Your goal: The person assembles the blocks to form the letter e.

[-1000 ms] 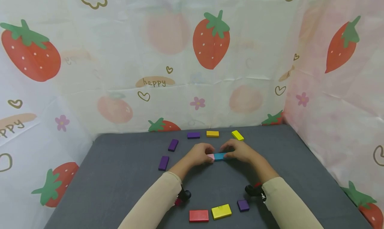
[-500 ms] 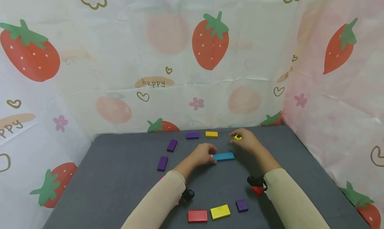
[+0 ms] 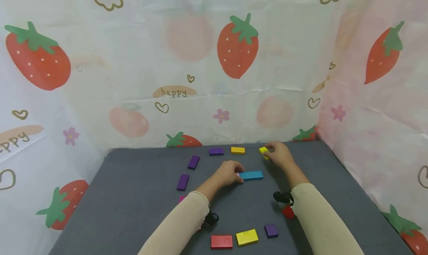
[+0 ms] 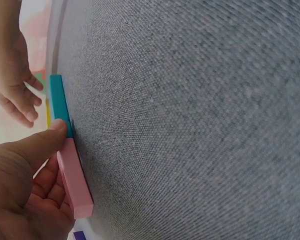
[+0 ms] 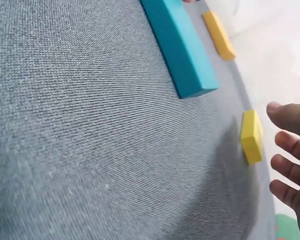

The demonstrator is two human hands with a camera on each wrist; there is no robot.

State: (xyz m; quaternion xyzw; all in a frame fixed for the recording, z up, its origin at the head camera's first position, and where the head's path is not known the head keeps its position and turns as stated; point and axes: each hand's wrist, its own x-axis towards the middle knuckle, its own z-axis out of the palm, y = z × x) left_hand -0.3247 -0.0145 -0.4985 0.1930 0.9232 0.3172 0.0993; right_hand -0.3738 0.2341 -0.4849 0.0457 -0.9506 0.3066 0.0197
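My left hand point(image 3: 227, 172) pinches a pink block point(image 4: 76, 180) where its end meets a blue block point(image 3: 252, 175). The thumb lies over that joint in the left wrist view, and the other fingers curl behind the pink block. Lined up end to end, the two blocks rest on the grey cloth; the left hand hides most of the pink one in the head view. My right hand point(image 3: 280, 153) is at the small yellow block point(image 3: 262, 150) at the far right. In the right wrist view, its fingers point(image 5: 285, 170) are loosely spread with a gap to that block.
An orange block point(image 3: 237, 150) and several purple blocks, one at the back point(image 3: 216, 151), curve round the far left. Nearer lie a red block point(image 3: 221, 242), a larger yellow block point(image 3: 247, 237) and a small purple block point(image 3: 271, 231). A red piece point(image 3: 288, 212) shows beside the right wrist.
My right hand has let go of the blue block and moved away and rightward to the small yellow block. The left hand stays at the pink and blue joint.
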